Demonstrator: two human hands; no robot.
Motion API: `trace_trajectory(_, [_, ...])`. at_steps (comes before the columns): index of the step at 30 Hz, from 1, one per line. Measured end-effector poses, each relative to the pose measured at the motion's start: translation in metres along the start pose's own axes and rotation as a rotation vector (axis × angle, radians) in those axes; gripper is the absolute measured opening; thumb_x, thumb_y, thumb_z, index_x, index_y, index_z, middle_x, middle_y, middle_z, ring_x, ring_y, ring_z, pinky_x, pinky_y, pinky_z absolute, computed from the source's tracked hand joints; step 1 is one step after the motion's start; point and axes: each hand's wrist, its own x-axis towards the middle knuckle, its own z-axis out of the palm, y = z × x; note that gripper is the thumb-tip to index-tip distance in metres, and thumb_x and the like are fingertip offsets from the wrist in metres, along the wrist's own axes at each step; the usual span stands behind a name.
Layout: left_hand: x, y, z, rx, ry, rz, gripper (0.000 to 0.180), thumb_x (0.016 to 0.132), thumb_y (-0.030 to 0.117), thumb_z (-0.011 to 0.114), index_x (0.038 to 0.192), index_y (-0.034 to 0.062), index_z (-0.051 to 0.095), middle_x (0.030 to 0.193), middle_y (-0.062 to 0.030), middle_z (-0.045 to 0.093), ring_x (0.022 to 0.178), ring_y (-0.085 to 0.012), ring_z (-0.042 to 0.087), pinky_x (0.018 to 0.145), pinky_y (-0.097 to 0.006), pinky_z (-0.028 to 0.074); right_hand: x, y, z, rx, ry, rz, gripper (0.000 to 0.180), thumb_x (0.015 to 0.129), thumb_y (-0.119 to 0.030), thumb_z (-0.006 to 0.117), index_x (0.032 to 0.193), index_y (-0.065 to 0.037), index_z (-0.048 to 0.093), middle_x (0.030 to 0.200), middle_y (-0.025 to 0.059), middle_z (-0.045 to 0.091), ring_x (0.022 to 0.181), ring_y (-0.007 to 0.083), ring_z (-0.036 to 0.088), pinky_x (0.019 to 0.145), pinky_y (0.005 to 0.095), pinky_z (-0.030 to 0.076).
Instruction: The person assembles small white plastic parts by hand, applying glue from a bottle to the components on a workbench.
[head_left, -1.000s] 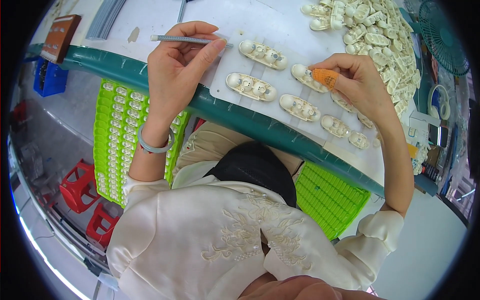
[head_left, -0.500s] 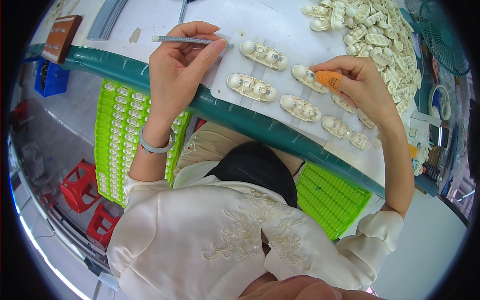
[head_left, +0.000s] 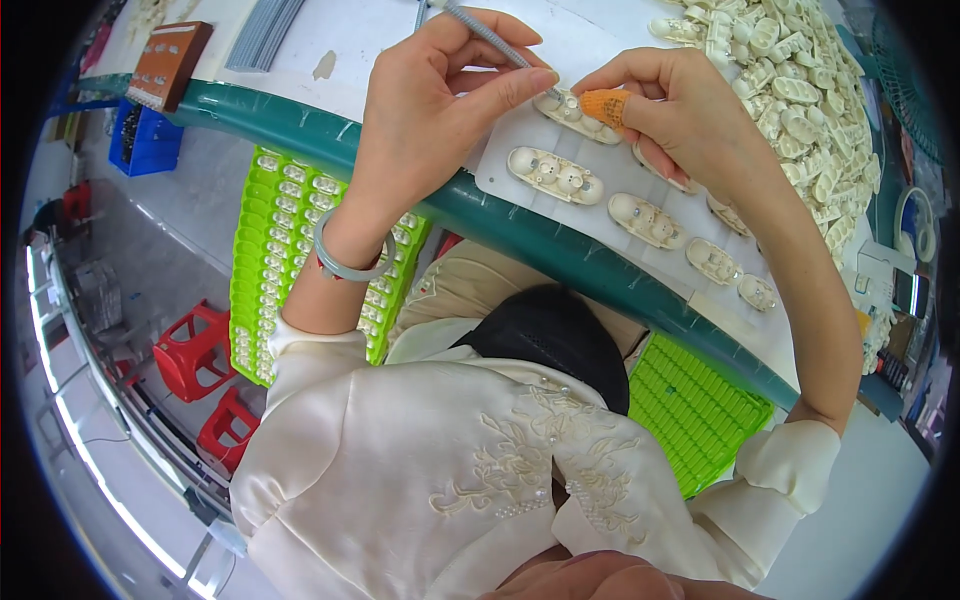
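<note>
Left hand (head_left: pixel 440 110): pinches a thin metal tool (head_left: pixel 487 36), tip at the cream moulded part (head_left: pixel 572 108).
Right hand (head_left: pixel 690 115): orange-capped finger (head_left: pixel 605 105) presses the same part.
Part location: on white mat (head_left: pixel 610 175), between both hands.
Nearby: heap of loose parts (head_left: pixel 800 70).

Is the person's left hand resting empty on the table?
No, the left hand pinches a thin grey rod-like tool whose tip meets a cream plastic part that the right hand steadies.

two green trays (head_left: pixel 300 250), two red stools (head_left: pixel 195 350)
</note>
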Motion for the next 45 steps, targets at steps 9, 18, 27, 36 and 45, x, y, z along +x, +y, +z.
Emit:
trace_trajectory(9, [0.006,0.004,0.009,-0.07,-0.029,0.065,0.017,0.077,0.001,0.065,0.091,-0.003,0.057,0.085,-0.0081,0.062,0.08,-0.0115,0.061,0.073,-0.021,0.05,-0.004,-0.002,0.003,0.022,0.029,0.015,0.022,0.077,-0.005,0.049,0.094,0.002,0.063,0.061,0.0036,0.053,0.038,0.0061,0.043,0.035,0.0206,0.032])
trace_trajectory(18, [0.005,0.015,0.012,0.264,-0.079,0.088,0.015,0.078,0.003,0.064,0.09,-0.0017,0.056,0.086,-0.0049,0.061,0.082,-0.0105,0.059,0.069,-0.022,0.052,0.002,0.009,0.003,0.103,0.024,0.0,0.018,0.083,-0.006,0.052,0.096,0.001,0.061,0.058,0.0002,0.05,0.034,0.0014,0.038,0.029,0.0162,0.024])
trace_trajectory(27, [0.005,0.017,0.015,0.416,-0.126,0.176,0.014,0.074,-0.001,0.062,0.087,-0.0021,0.056,0.084,-0.0042,0.061,0.078,-0.0104,0.061,0.067,-0.023,0.054,0.009,-0.026,-0.011,0.169,-0.111,0.3,0.016,0.081,-0.01,0.057,0.087,0.004,0.063,0.056,0.0028,0.051,0.041,0.0075,0.041,0.038,0.0214,0.03])
trace_trajectory(36, [0.007,0.019,0.016,0.455,-0.132,0.178,0.014,0.073,-0.002,0.062,0.086,-0.0018,0.056,0.082,-0.0018,0.06,0.073,-0.008,0.06,0.066,-0.021,0.053,0.021,-0.01,-0.02,0.216,-0.194,0.299,0.013,0.081,-0.006,0.056,0.086,0.004,0.063,0.055,0.004,0.052,0.04,0.0078,0.042,0.036,0.0221,0.03])
trace_trajectory(45, [0.007,0.006,0.009,0.279,-0.083,0.075,0.012,0.075,-0.002,0.062,0.084,-0.0011,0.055,0.08,-0.0037,0.06,0.079,-0.0098,0.059,0.067,-0.02,0.052,0.021,-0.028,-0.019,0.012,-0.129,0.34,0.015,0.076,-0.014,0.06,0.074,0.0,0.065,0.053,0.0045,0.054,0.041,0.0095,0.045,0.037,0.0233,0.031])
